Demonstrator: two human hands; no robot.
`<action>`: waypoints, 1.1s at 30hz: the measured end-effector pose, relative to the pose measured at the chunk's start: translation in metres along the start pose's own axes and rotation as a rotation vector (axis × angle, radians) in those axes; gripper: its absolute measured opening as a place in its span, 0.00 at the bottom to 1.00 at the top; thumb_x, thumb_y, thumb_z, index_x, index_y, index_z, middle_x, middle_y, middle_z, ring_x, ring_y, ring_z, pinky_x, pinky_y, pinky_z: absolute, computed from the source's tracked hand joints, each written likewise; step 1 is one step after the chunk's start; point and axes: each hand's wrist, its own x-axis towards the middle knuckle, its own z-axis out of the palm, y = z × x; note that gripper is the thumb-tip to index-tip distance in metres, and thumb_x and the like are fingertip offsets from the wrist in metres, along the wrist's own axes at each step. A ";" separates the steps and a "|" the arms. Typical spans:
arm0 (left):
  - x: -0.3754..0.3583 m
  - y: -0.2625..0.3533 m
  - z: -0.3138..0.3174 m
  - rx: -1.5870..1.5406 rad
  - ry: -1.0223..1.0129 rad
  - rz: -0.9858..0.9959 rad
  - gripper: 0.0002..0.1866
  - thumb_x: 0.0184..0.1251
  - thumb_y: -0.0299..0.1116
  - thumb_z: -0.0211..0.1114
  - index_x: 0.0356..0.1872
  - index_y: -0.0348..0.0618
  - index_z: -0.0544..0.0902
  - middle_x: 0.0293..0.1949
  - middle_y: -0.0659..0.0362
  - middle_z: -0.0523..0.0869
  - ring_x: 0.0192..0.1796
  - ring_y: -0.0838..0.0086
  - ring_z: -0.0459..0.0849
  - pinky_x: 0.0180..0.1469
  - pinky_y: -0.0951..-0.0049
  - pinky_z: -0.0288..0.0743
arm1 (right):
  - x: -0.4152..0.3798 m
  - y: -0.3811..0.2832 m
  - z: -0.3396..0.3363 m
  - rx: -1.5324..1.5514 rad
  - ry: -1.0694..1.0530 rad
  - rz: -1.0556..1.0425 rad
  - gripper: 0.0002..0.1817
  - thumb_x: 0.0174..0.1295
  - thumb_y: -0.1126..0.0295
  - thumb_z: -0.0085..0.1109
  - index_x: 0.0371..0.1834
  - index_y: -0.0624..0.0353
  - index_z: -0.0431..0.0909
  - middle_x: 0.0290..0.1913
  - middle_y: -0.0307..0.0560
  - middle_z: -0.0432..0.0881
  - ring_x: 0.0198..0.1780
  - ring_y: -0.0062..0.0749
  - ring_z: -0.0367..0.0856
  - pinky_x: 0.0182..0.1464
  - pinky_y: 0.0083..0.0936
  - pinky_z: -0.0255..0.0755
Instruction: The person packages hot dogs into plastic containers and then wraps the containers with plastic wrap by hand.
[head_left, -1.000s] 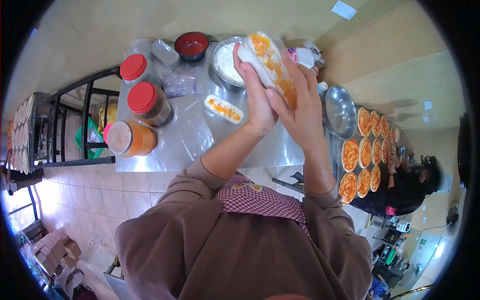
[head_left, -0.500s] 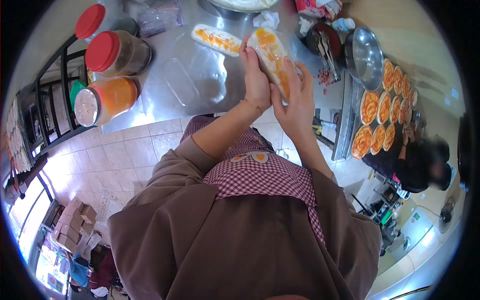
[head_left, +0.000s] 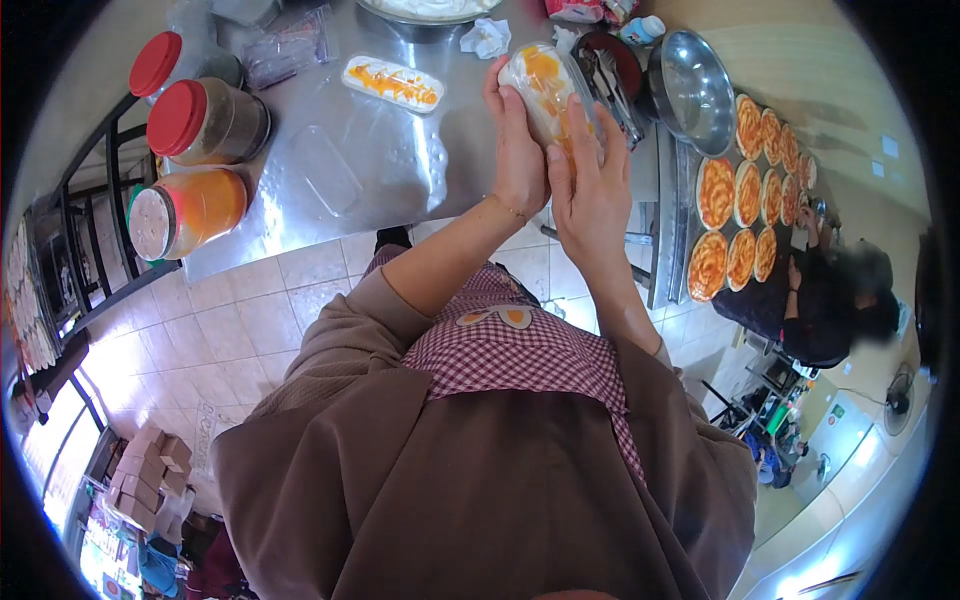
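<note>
Raised over the front edge of the metal table, an oblong clear plastic tub (head_left: 543,75) holds something white and creamy with orange topping. A clear lid seems to cover it. My left hand (head_left: 519,150) is wrapped round its left side, thumb along the near face. On the right side, the fingers of my right hand (head_left: 590,175) press against the tub, and its near end is partly hidden between my hands. A second oblong tub (head_left: 394,83) with the same white filling and orange topping lies on the table, left of my hands. Nearer me lies a clear plastic lid (head_left: 323,170).
Red-lidded jars (head_left: 205,120) and a jar of orange filling (head_left: 205,212) line the left. Behind are a cream bowl (head_left: 430,12) and crumpled tissue (head_left: 486,38). Rightward stand a steel bowl (head_left: 695,90), tongs (head_left: 615,90) and sauced dough rounds (head_left: 715,195); a person (head_left: 825,300) works beside them.
My view has turned slightly, so the table things and dough rounds sit further left. Both hands still hold the tub, now a little more upright. The person at the right has moved their arms.
</note>
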 end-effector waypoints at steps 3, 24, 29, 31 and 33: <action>-0.001 -0.005 0.000 0.031 -0.005 0.027 0.23 0.79 0.53 0.32 0.68 0.59 0.52 0.63 0.56 0.66 0.65 0.68 0.68 0.67 0.66 0.65 | 0.000 -0.002 -0.004 -0.019 -0.005 0.008 0.25 0.70 0.61 0.49 0.71 0.48 0.65 0.62 0.63 0.68 0.59 0.59 0.71 0.58 0.45 0.68; -0.027 -0.038 -0.165 -0.032 0.312 -0.418 0.32 0.77 0.58 0.31 0.66 0.44 0.65 0.59 0.55 0.74 0.58 0.65 0.74 0.62 0.65 0.68 | -0.053 0.028 0.123 0.139 -0.328 -0.173 0.38 0.53 0.66 0.64 0.71 0.42 0.63 0.63 0.56 0.67 0.57 0.51 0.73 0.54 0.40 0.72; -0.048 0.015 -0.205 0.584 0.448 -0.391 0.22 0.75 0.44 0.51 0.62 0.41 0.70 0.53 0.53 0.76 0.52 0.67 0.75 0.54 0.65 0.71 | -0.047 0.044 0.158 -0.019 -0.365 -0.325 0.36 0.55 0.60 0.65 0.70 0.41 0.64 0.64 0.51 0.67 0.56 0.47 0.72 0.57 0.43 0.69; -0.048 0.044 -0.227 1.365 0.447 0.158 0.26 0.61 0.36 0.66 0.59 0.40 0.71 0.51 0.47 0.75 0.55 0.56 0.74 0.56 0.56 0.70 | -0.046 0.046 0.159 -0.033 -0.356 -0.357 0.36 0.56 0.57 0.65 0.70 0.41 0.65 0.64 0.50 0.67 0.57 0.47 0.72 0.57 0.44 0.68; -0.036 0.069 -0.241 1.555 0.583 0.338 0.27 0.58 0.35 0.68 0.58 0.40 0.71 0.50 0.45 0.74 0.54 0.54 0.74 0.56 0.56 0.71 | -0.044 0.045 0.155 -0.055 -0.346 -0.389 0.35 0.56 0.55 0.65 0.69 0.41 0.66 0.65 0.50 0.66 0.57 0.47 0.71 0.58 0.46 0.67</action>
